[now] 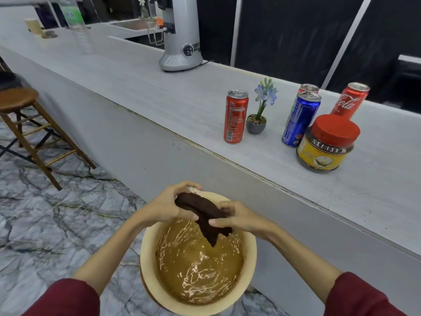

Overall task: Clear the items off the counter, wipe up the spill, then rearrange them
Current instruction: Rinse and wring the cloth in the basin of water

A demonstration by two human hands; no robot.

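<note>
- Both hands wring a dark brown cloth [202,210] over a tan bucket [148,252] of rippling water on the floor, just in front of the table [159,87]
- The left hand [166,208] has its fingers curled round the cloth's upper end; the right hand [239,218] grips the lower end, thumb pinching it, and a wet tail hangs down toward the water
- On the table, grouped at the right: a red cola can [235,116], a small potted flower [257,122], a blue can [300,119] with another can [307,88] partly hidden behind it, a second red cola can [348,100], and a jar with a red lid [328,144]
- The items look gathered to one side, so the clearing step seems done; the stretch of table to their left lies bare
- No spill is plain on the pale top from this angle; it may already be wiped, though glare and distance make that uncertain
- Judging by this, the cloth is being rinsed and squeezed, either before or after a wiping pass
- What is left: any final wipe, then spreading the cans, flower and jar back into place
</note>
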